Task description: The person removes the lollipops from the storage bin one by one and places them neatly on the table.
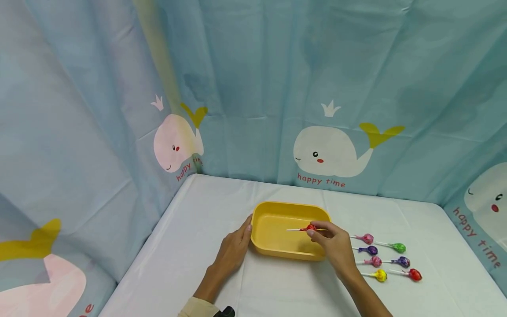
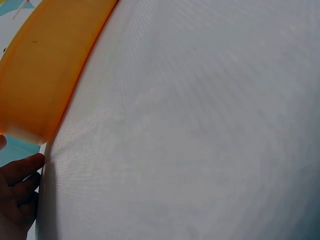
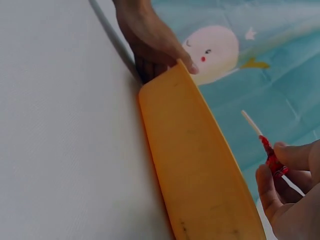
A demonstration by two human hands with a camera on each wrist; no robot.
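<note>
A yellow rectangular tray (image 1: pixel 277 253) sits on the table. Against its left end rests my left hand (image 1: pixel 231 248), with the thumb up by the rim in the right wrist view; the left wrist view catches only part of this hand (image 2: pixel 20 187), its fingers loosely bent. My right hand (image 1: pixel 336 246) pinches a red-wrapped lollipop (image 1: pixel 311 228) by its candy end, between thumb and fingers, over the right part of the tray. The lollipop's white stick points left. Seen from the right wrist, the lollipop (image 3: pixel 270 157) is above the tray's rim.
Right of the tray, several wrapped lollipops lie in loose rows, among them a green one (image 1: pixel 399 248), a yellow one (image 1: pixel 381 275) and a red one (image 1: pixel 415 275). A white cloth (image 1: pixel 166 281) covers the table. Blue whale-print curtains (image 1: pixel 253 88) stand behind and at the sides.
</note>
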